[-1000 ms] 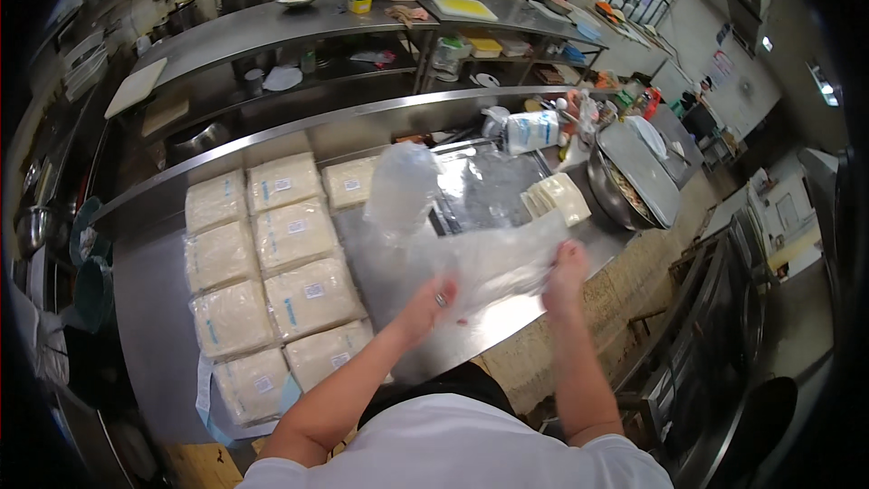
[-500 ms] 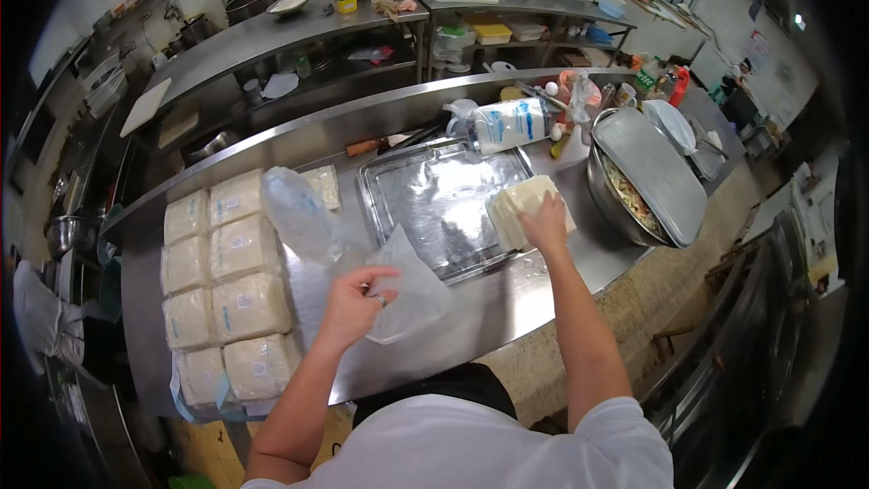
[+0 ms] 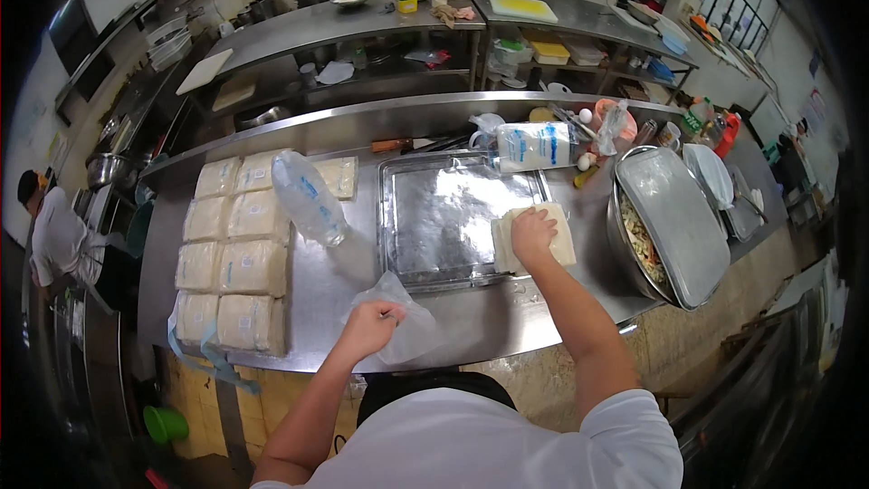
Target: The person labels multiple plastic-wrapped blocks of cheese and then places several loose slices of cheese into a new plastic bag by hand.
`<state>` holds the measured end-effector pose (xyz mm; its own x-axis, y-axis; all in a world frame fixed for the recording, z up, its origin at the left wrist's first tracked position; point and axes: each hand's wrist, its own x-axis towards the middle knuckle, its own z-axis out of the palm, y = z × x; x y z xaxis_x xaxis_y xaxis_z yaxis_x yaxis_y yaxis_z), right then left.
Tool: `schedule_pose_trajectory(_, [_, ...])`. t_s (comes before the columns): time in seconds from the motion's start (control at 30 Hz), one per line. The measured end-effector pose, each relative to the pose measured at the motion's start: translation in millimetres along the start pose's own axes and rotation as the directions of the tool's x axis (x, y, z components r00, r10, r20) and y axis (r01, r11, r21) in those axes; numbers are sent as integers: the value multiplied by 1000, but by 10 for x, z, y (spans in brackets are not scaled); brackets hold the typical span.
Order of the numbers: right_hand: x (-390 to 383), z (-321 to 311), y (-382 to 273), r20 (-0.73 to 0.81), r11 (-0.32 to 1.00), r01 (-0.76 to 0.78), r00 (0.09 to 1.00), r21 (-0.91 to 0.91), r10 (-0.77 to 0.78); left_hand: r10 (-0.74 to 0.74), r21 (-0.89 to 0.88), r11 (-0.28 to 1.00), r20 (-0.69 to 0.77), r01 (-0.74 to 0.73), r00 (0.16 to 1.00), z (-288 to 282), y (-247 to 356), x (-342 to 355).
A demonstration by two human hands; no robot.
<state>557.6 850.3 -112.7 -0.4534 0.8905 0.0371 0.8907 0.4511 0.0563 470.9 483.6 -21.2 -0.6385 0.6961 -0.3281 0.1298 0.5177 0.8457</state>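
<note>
At the table's front edge, my left hand [image 3: 369, 330] pinches a thin clear plastic sheet or bag [image 3: 412, 333]. My right hand [image 3: 536, 234] lies over a stack of pale square wrappers [image 3: 563, 244], its fingers curled over the far part. This stack overlaps the right side of a shiny metal tray [image 3: 434, 217]. Left of the tray stands a roll or pile of clear plastic bags [image 3: 308, 197] with blue print. Beyond it lies a smaller pale packet [image 3: 339, 177]. Rows of plastic-wrapped wrapper packs [image 3: 253, 263] fill the table's left end.
A large steel bowl of chopped filling [image 3: 639, 240], partly covered by a metal lid [image 3: 674, 222], stands at the right. Behind the tray are a printed plastic pack [image 3: 534, 147], a wooden-handled tool [image 3: 392, 145], eggs [image 3: 586, 116] and bottles. Another person [image 3: 63, 235] stands far left.
My left hand has closed on the clear plastic and drawn it nearer to me. My right hand has shifted its hold on the wrapper stack, which now lies flatter and straighter. The view has tilted.
</note>
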Motion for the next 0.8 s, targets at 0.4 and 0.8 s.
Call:
schedule_pose_trajectory(0.4, [-41,-272,175,137,989,117,982,88,-128,3,-66,998,-121,-11,993,104,-168,-134])
schedule_pose_trajectory(0.8, [-144,136,4,-10,975,202,979,-94,-204,64,-50,996,-159,-72,985,90,-235,-236])
